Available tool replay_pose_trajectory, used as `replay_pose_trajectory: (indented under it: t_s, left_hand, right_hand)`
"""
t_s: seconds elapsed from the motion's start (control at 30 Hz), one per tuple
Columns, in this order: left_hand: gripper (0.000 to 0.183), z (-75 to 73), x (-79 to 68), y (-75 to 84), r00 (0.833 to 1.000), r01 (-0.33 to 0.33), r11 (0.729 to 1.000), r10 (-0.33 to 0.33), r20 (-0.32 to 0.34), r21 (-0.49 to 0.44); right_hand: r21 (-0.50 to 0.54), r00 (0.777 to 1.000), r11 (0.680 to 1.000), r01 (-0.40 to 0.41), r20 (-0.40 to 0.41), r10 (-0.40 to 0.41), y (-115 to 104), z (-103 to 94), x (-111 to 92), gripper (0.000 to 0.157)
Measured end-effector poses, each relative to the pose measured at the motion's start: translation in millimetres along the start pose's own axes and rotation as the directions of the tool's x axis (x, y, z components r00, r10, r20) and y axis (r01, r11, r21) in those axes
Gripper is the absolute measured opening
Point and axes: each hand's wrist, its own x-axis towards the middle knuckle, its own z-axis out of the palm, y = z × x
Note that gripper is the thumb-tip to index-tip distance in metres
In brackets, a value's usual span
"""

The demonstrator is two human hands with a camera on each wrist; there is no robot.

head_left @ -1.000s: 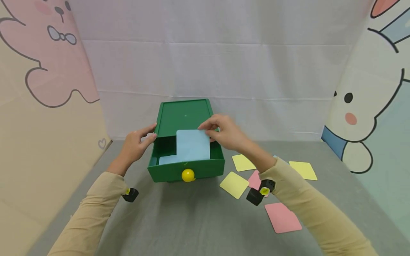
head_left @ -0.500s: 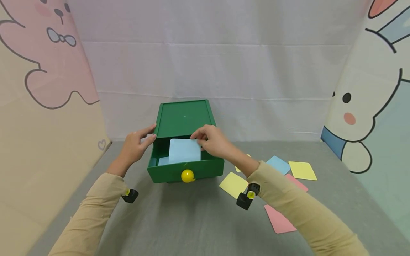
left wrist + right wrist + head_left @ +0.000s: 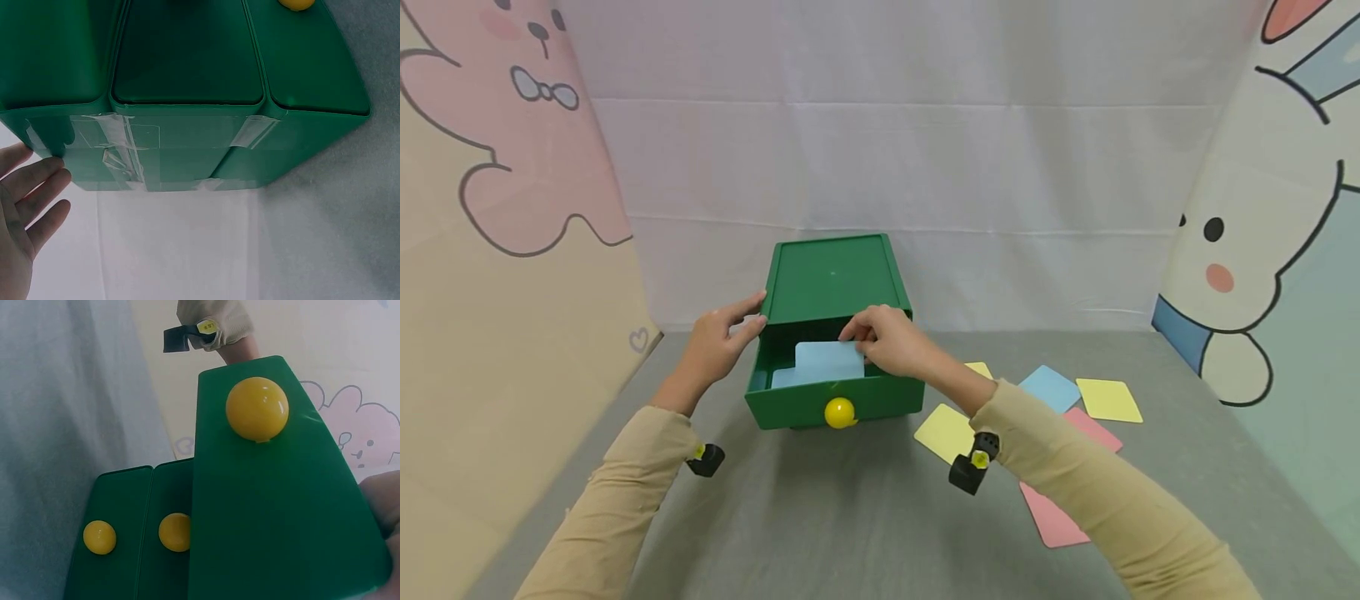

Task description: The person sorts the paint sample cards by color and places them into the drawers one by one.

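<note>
A green drawer cabinet (image 3: 835, 279) stands against the white back cloth, its top drawer (image 3: 880, 402) pulled out by a yellow round knob (image 3: 839, 412) side. My right hand (image 3: 891, 337) pinches the top edge of a light blue card (image 3: 826, 358), whose lower part sits down behind the drawer front. Another light blue card (image 3: 782, 379) lies inside at the left. My left hand (image 3: 722, 333) touches the cabinet's left side with extended fingers, as the left wrist view also shows with the fingertips (image 3: 56, 164) at the taped wall. In the right wrist view the drawer front hides most of my right hand (image 3: 386, 506).
On the grey table to the right lie several cards: yellow (image 3: 1108, 400), blue (image 3: 1049, 388) and pink (image 3: 1054, 518), partly covered by my right sleeve. Two lower drawers with yellow knobs (image 3: 100, 537) are closed. Printed cloths hang at both sides.
My right hand has moved left and down, lowering the blue card further into the drawer. The left hand has stayed at the cabinet's side.
</note>
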Motion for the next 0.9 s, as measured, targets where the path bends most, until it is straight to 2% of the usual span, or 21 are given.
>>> replay_pose_trajectory:
  t_s: [0.17,0.43,0.73,0.9]
  left_hand:
    - [0.044,1.1,0.0,0.0,1.0,0.0,1.0,0.0,0.004,-0.003]
    - [0.044,0.6,-0.1,0.9,1.0,-0.004,1.0,0.004,-0.005,0.005]
    - [0.044,0.7,0.3,1.3,1.0,-0.004,1.0,0.004,-0.008,0.008]
    - [0.044,0.8,-0.1,1.7,1.0,0.001,1.0,-0.001,0.0,0.009]
  right_hand:
    - [-0.008,0.999,1.0,-0.004,0.041,0.005,0.6,1.4,0.9,0.021]
    - [-0.082,1.0,0.997,-0.001,0.013,0.002,2.7,3.2,1.7,0.023]
    - [-0.094,1.0,0.996,-0.003,0.001,0.003,0.9,1.6,0.9,0.024]
    - [-0.091,0.999,0.995,0.036,0.001,-0.036,2.3,-1.4,-0.8,0.023]
